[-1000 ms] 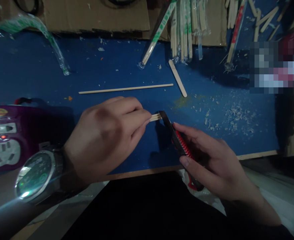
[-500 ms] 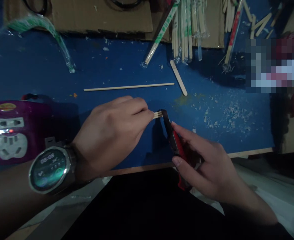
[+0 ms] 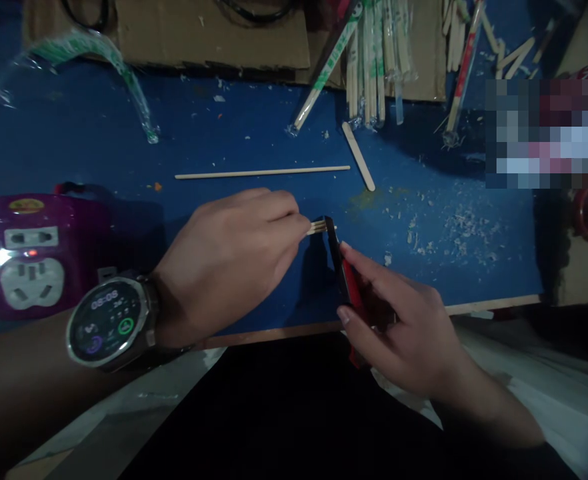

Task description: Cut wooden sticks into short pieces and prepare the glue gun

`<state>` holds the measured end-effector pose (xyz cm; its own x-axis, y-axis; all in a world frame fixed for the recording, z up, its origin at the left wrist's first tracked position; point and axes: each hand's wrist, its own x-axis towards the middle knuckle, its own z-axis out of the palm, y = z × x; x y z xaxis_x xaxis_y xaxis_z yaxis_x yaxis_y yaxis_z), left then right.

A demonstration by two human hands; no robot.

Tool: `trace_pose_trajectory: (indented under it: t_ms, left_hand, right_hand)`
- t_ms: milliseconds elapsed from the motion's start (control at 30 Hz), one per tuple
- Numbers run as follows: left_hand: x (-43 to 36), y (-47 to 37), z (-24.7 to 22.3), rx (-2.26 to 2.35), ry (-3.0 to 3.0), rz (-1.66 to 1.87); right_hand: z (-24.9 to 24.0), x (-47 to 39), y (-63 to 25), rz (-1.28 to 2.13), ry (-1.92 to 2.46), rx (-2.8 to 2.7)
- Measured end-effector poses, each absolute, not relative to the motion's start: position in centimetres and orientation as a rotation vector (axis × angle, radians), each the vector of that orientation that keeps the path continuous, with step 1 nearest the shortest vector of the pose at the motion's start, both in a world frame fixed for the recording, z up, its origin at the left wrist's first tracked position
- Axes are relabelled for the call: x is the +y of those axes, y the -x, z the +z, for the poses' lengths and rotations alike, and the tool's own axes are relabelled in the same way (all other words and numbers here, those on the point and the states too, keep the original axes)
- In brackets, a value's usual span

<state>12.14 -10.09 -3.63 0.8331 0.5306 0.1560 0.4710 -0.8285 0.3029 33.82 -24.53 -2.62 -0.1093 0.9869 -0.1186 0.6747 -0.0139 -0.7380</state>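
My left hand [image 3: 237,257] pinches a few thin sticks [image 3: 317,228] near their ends, over the blue table [image 3: 89,140], probably so the tips don't wobble. My right hand [image 3: 404,323] grips the red-and-black knife [image 3: 355,288], blade across those tips, thumb opposite fingers, likely for control; the long stick [image 3: 263,173] lies apart, beyond my left knuckles.
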Motion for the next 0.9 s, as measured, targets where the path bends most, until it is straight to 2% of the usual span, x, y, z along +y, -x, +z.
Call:
trace_pose_trajectory:
  t_ms: [900]
  left_hand:
    - [-9.89,-11.41,-3.09,0.684,-2.658,0.373]
  right_hand:
    - [-2.92,-24.93,-33.88,0.973,1.701,-1.75]
